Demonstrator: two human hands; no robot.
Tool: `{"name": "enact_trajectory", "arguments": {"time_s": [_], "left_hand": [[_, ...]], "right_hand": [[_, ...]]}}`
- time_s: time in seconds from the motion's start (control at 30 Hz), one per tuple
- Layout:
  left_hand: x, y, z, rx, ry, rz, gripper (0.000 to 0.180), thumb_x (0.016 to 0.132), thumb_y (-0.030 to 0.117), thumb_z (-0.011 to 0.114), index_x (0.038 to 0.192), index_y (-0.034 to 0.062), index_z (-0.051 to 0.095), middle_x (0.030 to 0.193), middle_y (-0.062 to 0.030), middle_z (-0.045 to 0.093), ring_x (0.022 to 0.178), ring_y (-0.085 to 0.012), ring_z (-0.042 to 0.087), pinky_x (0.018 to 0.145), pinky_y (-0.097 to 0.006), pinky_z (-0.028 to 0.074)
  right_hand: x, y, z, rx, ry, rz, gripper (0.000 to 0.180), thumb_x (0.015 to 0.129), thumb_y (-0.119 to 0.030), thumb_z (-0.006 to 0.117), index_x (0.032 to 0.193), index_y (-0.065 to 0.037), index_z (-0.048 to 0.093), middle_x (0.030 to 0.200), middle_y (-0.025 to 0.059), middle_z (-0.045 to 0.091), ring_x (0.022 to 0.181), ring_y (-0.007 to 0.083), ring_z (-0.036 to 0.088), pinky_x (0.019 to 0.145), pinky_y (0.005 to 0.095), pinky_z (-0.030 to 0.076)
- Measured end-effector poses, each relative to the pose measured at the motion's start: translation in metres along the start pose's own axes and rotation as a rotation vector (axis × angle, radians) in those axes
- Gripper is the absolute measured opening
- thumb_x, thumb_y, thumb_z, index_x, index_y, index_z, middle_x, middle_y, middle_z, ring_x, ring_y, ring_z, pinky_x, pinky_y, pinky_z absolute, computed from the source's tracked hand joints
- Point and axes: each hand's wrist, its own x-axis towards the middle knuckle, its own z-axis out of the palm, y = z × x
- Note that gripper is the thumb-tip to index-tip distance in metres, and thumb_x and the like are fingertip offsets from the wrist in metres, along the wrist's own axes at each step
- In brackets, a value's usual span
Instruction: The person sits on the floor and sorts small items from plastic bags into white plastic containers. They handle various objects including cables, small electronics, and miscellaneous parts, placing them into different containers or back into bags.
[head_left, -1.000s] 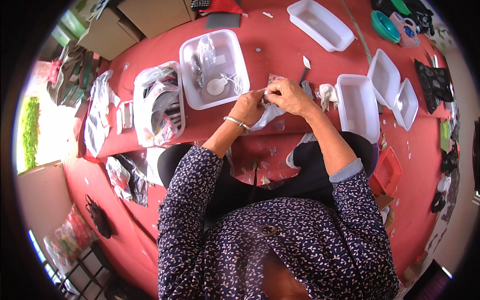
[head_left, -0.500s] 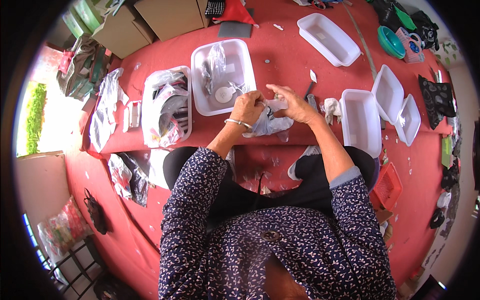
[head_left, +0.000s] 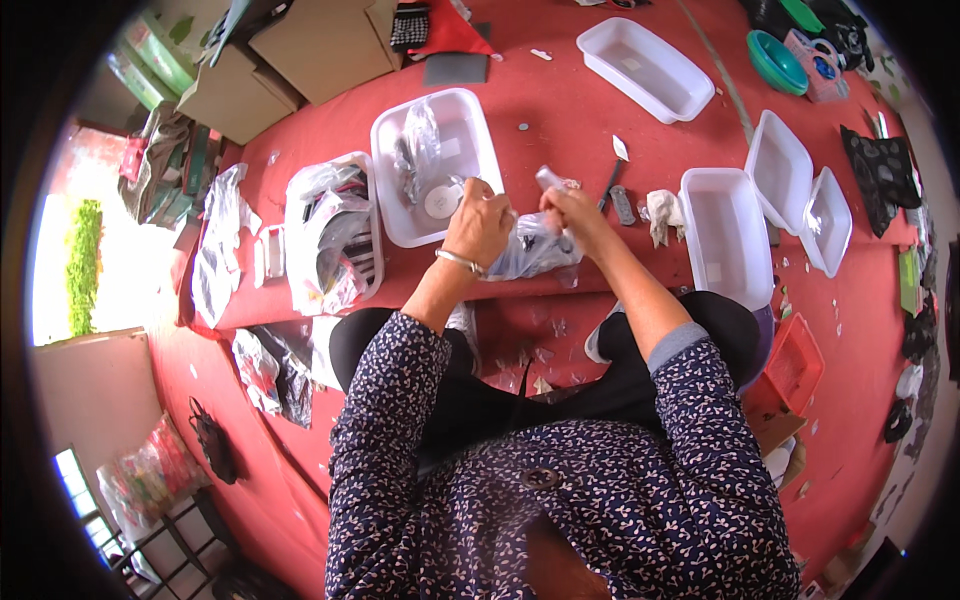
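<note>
My left hand (head_left: pixel 478 226) is closed, its fingertips pressed together beside the right rim of a white plastic tub (head_left: pixel 385 190). Whatever those fingers may pinch is hidden. Across from it, my right hand (head_left: pixel 578 216) is closed round a small whitish, translucent piece (head_left: pixel 548 178) that sticks up past the fingers. Under and between both hands a clear plastic bag (head_left: pixel 525 255) with dark bits showing through lies at the edge of the red-covered table. Inside the tub are another clear bag (head_left: pixel 421 140) and a white round disc (head_left: pixel 440 202).
To the left stands a white tub (head_left: pixel 376 215) filled with bagged striped and dark items. A white tub (head_left: pixel 725 235) sits right, near a crumpled pale cloth (head_left: pixel 664 217) and a dark-handled tool (head_left: pixel 611 182). Farther back is another white tub (head_left: pixel 645 70); cardboard boxes (head_left: pixel 325 45) stand back left.
My right hand's spread fingers have closed round the whitish piece, and the hands have drawn slightly apart. The plastic bag between them now rests lower on the table edge. The view has shifted slightly.
</note>
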Motion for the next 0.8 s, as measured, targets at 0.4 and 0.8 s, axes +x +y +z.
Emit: {"name": "enact_trajectory", "arguments": {"time_s": [0.4,0.8], "left_hand": [[0.032,0.001,0.029,-0.85,-0.349,-0.766,0.011,0.073,0.005,0.055,0.079,-0.0044,0.054,0.067,-0.0095,0.057,0.055,-0.0151,0.057,0.048,-0.024,0.049],[0.03,0.018,0.017,-0.837,-0.492,-0.342,0.012,0.071,0.004,0.062,0.08,-0.0028,0.058,0.066,-0.0054,0.059,0.059,-0.0095,0.056,0.053,-0.021,0.046]], "right_hand": [[0.0,0.021,0.026,-1.094,-0.252,-0.319,0.018,0.067,-0.013,0.048,0.081,-0.001,0.053,0.073,0.0186,0.058,0.072,0.0317,0.057,0.065,0.0397,0.044],[-0.001,0.022,0.038,-0.883,0.061,-0.298,0.022,0.077,-0.02,0.052,0.093,-0.005,0.055,0.074,0.0169,0.059,0.076,0.0316,0.058,0.064,0.0375,0.045]]}}
